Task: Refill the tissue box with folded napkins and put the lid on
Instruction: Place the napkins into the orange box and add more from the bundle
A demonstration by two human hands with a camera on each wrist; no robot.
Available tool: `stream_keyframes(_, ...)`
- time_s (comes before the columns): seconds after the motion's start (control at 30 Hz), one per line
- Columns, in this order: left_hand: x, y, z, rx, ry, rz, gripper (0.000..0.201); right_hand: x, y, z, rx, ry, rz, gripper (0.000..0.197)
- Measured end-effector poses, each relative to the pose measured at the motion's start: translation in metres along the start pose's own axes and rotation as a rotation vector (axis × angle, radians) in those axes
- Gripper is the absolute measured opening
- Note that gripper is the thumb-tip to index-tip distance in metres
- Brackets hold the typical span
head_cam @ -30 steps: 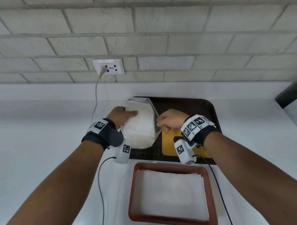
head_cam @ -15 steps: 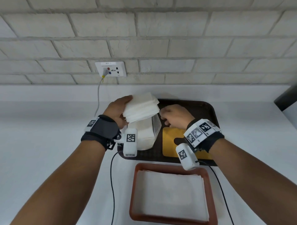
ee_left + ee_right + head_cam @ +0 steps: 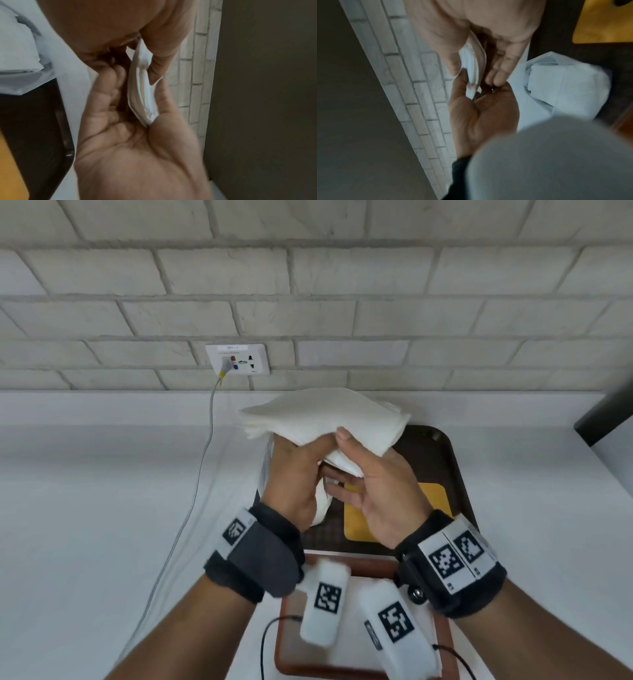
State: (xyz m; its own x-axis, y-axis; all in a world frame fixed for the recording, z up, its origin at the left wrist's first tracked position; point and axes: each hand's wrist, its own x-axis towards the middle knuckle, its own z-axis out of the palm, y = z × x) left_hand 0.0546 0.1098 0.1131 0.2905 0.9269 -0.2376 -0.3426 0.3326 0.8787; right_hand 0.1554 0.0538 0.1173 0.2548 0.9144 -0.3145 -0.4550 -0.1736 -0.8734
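Observation:
A stack of white folded napkins [image 3: 325, 416] is raised above the dark brown tray [image 3: 448, 460]. My left hand [image 3: 308, 453] grips it from the left. On the other side my right hand [image 3: 342, 460] has its thumb on top and its fingers underneath. In the left wrist view the napkins [image 3: 144, 94] are pinched between thumb and fingers, and the right wrist view shows the napkins [image 3: 472, 67] edge-on between both hands. The opened plastic napkin pack [image 3: 565, 88] lies on the tray below. A yellow lid [image 3: 435, 498] lies flat on the tray. The reddish-brown tissue box [image 3: 279, 645] stands nearest me with napkins inside.
A grey cable [image 3: 191, 508] runs over the white counter from a wall socket [image 3: 237, 359] on the brick wall. A dark object [image 3: 609, 416] stands at the far right edge. My wrist cameras hang over the tissue box.
The left hand pulled the napkin stack up out of the plastic pack. The right hand left the pack and took hold of the stack too.

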Motion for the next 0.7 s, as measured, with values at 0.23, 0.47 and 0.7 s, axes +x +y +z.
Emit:
stream_keyframes(0.23, -0.016, -0.001, -0.034, -0.483, 0.009, -0.209, 0.053, -0.032, -0.008, -0.060, -0.186, -0.055, -0.048, 0.039)
stream_keyframes(0.47, -0.034, -0.014, -0.044, -0.284, -0.104, -0.227, 0.040, -0.057, -0.012, -0.091, -0.254, -0.043, -0.084, 0.043)
stream_keyframes(0.7, -0.051, -0.014, -0.070, -0.297, -0.242, -0.278, 0.040, -0.066, -0.003, -0.101, -0.165, 0.010, -0.101, 0.044)
